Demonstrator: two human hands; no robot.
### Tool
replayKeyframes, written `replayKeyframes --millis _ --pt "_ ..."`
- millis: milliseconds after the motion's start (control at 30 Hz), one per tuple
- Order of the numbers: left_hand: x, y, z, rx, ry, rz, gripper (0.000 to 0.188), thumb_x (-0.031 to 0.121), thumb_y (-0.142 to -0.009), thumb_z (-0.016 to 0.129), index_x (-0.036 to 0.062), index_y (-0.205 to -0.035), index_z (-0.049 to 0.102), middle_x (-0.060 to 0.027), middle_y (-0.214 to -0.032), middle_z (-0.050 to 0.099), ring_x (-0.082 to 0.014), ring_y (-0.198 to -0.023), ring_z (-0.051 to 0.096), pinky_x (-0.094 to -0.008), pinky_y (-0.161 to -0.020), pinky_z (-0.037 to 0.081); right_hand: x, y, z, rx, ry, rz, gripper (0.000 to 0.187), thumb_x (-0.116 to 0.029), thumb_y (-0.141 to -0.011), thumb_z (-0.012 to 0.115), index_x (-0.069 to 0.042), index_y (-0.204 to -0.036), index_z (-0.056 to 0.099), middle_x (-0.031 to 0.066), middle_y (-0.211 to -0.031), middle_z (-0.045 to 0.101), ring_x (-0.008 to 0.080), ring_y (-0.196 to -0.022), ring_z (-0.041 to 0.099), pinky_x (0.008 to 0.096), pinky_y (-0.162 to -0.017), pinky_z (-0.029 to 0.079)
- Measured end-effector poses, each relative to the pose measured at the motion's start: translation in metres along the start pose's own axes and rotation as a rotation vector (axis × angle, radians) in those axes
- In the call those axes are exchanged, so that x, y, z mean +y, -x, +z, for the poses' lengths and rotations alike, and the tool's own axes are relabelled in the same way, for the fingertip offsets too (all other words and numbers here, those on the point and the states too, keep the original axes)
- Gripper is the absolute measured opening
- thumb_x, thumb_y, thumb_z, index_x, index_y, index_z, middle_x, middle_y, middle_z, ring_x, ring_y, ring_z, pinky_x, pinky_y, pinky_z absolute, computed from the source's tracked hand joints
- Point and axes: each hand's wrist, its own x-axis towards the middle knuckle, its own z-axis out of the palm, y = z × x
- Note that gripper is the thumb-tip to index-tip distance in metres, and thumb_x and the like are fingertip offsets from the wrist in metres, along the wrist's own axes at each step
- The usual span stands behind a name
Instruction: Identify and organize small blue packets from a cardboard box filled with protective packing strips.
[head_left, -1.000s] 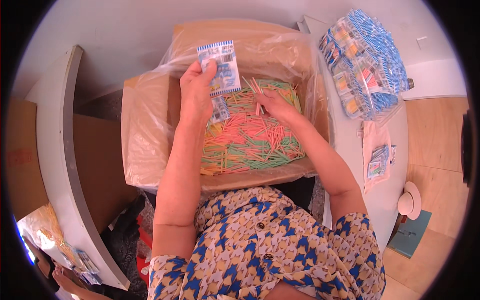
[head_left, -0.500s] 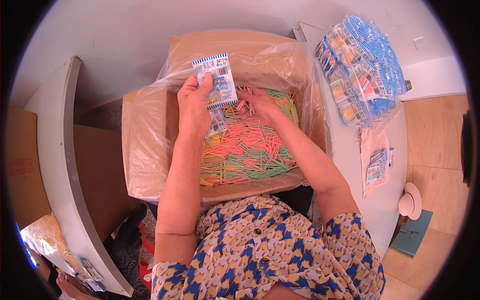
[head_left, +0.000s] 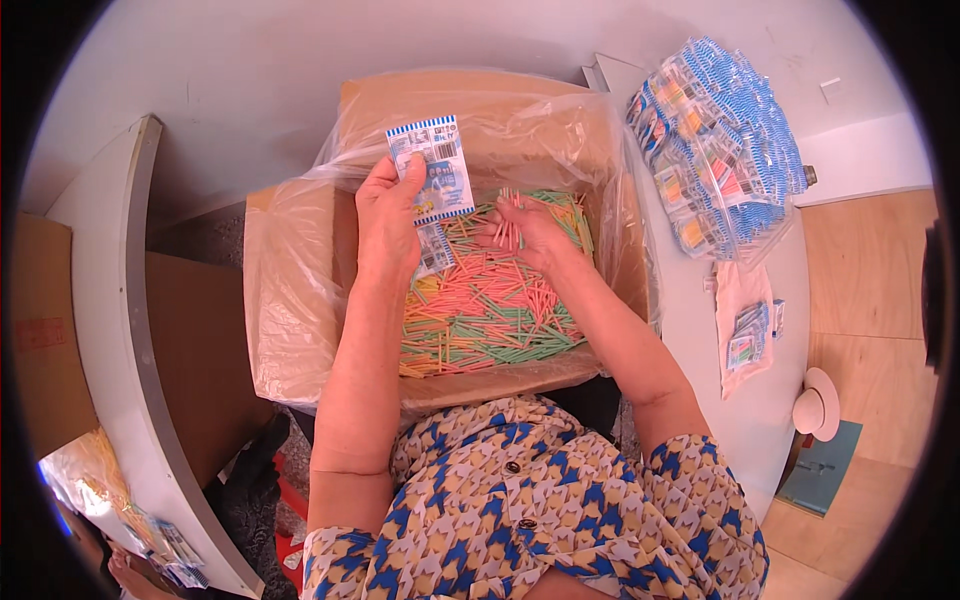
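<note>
My left hand (head_left: 385,220) is closed on a small packet (head_left: 448,200), white and blue with striped ends, its thumb pressed on the printed side. Another such packet (head_left: 433,252) shows just below it, partly over the heap; whether the same hand holds it I cannot tell. My right hand (head_left: 545,238) is closed around several thin pink and pale sticks (head_left: 508,236), just above the heap's far side. Beneath both hands is a heap of pink, green and yellow sticks (head_left: 490,320) in a cardboard box (head_left: 290,300) lined with clear plastic.
At the right, a table (head_left: 690,330) bears a clear container piled with packets (head_left: 715,150) and a pink cloth (head_left: 735,360) with several more packets (head_left: 750,335). A panel edge (head_left: 150,330) stands left. Another person's hand (head_left: 130,575) shows at lower left.
My right hand has drawn slightly back toward me and right, out of the heap, and turned so the sticks in its fingers show. My left hand stays put with the packet.
</note>
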Motion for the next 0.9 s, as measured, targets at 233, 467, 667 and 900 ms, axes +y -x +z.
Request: replayKeyframes --millis 233,467,667,900 --pt "-0.008 -0.004 0.0 -0.034 -0.035 -0.031 0.015 0.011 -0.094 0.055 0.0003 -0.101 0.063 -0.0052 -0.092 0.067 -0.0099 -0.076 0.063 -0.0265 -0.068 0.052 -0.014 -0.038 0.0 -0.045 0.178 0.032 0.014 -0.019 -0.093 0.056 -0.006 -0.089 0.05 0.0014 -0.065 0.049 0.0112 -0.053 0.05 0.0338 -0.051 0.05" --pt "-0.017 0.003 0.001 -0.117 -0.094 -0.21 0.015 0.012 -0.093 0.056 0.0007 -0.097 0.065 -0.0045 -0.087 0.068 -0.0095 -0.072 0.063 -0.0259 -0.067 0.052 -0.039 0.043 0.02 0.06 0.303 -0.11 0.029 -0.034 -0.093 0.054 -0.01 -0.078 0.05 0.0022 -0.069 0.05 0.0134 -0.054 0.046 0.0281 -0.045 0.039" --pt "-0.037 0.01 0.001 -0.305 -0.361 -0.154 0.016 0.014 -0.092 0.06 0.0007 -0.095 0.067 -0.0033 -0.084 0.068 -0.0078 -0.072 0.062 -0.0246 -0.067 0.051 -0.066 0.078 0.002 0.175 0.62 -0.366 0.04 -0.045 -0.091 0.054 -0.011 -0.07 0.051 -0.0002 -0.071 0.052 0.0094 -0.058 0.048 0.0247 -0.047 0.039" --pt "-0.048 0.023 0.012 -0.407 -0.466 -0.058 0.007 0.003 -0.085 0.065 -0.0015 -0.088 0.07 -0.0016 -0.08 0.068 -0.0049 -0.072 0.059 -0.0219 -0.067 0.048 -0.089 0.114 0.025 0.194 0.615 -0.441 0.033 -0.038 -0.09 0.06 -0.01 -0.074 0.056 -0.0033 -0.065 0.051 0.0044 -0.053 0.047 0.0219 -0.045 0.035"
